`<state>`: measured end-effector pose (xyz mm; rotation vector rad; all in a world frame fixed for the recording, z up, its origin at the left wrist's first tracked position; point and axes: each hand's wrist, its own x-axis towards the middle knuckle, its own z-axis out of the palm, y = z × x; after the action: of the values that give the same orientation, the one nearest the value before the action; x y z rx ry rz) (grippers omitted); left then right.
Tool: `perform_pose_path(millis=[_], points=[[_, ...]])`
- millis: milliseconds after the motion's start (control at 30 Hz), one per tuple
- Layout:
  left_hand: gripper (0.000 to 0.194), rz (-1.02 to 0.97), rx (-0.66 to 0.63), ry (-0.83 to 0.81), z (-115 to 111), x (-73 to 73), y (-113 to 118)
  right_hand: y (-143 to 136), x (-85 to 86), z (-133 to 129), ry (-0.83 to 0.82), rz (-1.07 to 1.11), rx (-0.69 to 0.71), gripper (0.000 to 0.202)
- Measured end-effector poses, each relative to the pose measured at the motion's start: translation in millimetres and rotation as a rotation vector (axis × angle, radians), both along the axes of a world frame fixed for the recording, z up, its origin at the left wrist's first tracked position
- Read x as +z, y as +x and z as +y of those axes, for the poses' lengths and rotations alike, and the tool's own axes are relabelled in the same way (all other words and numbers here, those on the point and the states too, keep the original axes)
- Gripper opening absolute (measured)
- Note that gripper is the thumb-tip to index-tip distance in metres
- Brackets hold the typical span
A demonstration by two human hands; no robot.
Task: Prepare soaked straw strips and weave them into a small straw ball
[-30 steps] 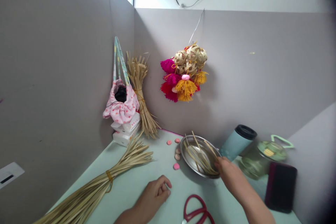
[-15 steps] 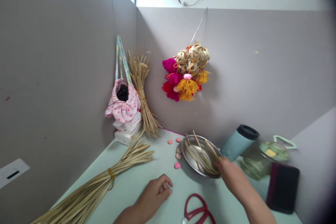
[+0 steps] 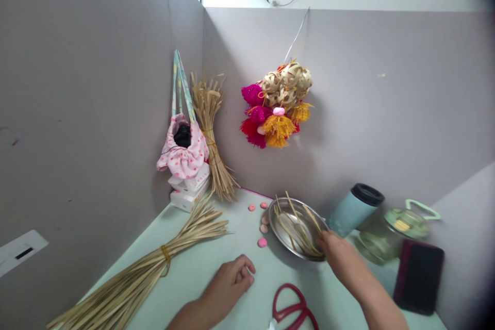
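Observation:
My right hand (image 3: 332, 247) reaches over the right rim of a round metal bowl (image 3: 274, 229). Its fingers are closed on pale straw strips (image 3: 297, 227), whose far ends fan out across the inside of the bowl. The fingertips are partly hidden, so whether they also touch the rim cannot be seen. Lower and to the left, my left hand (image 3: 230, 286) rests on the table with its fingers curled in and nothing visible in them. Red-handled scissors (image 3: 289, 311) lie between the two hands, their blades mostly out of frame.
A tied straw bundle (image 3: 154, 263) lies at left; another bundle (image 3: 211, 136) leans in the corner by a pink bag (image 3: 187, 157) and white boxes (image 3: 185, 198). Pink discs (image 3: 262, 242) sit beside the bowl. A blue tumbler (image 3: 350, 211), green jug (image 3: 386, 237) and phone (image 3: 419, 276) stand right. Woven balls (image 3: 290, 82) hang above.
The whole view has shifted very slightly. Both hands keep their places, the right one at the bowl with the straw strips and the left one on the table.

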<state>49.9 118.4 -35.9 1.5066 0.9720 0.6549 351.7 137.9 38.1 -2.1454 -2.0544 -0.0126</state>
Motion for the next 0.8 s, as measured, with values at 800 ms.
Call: perform_pose_path(millis=[800], points=[[0.018, -0.007, 0.002, 0.000, 1, -0.8, -1, 0, -3.6, 10, -0.063, 0.144, -0.009, 0.019]])
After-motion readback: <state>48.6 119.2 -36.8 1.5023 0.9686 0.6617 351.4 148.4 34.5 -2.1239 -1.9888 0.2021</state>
